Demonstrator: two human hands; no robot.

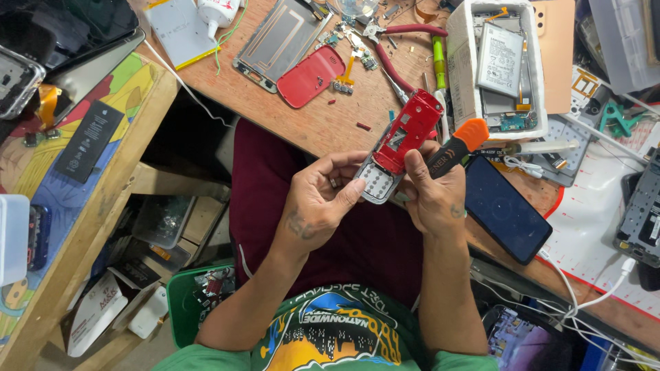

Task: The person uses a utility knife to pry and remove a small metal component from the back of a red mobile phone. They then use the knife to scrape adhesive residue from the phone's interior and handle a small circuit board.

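red phone frame [405, 134] in left hand [320, 199], screwdriver [457, 148] in right hand [433, 199]

A small red phone body [402, 141] is held above the lap, just in front of the bench edge, tilted so that its upper end points up and to the right. Its red inner frame is exposed, with cut-outs and a dark opening near the middle. At the lower end a pale, silvery keypad section with rows of small dots is seen. A screwdriver [457, 148] with a black handle and an orange cap is held just beside the phone body, slanting up to the right.
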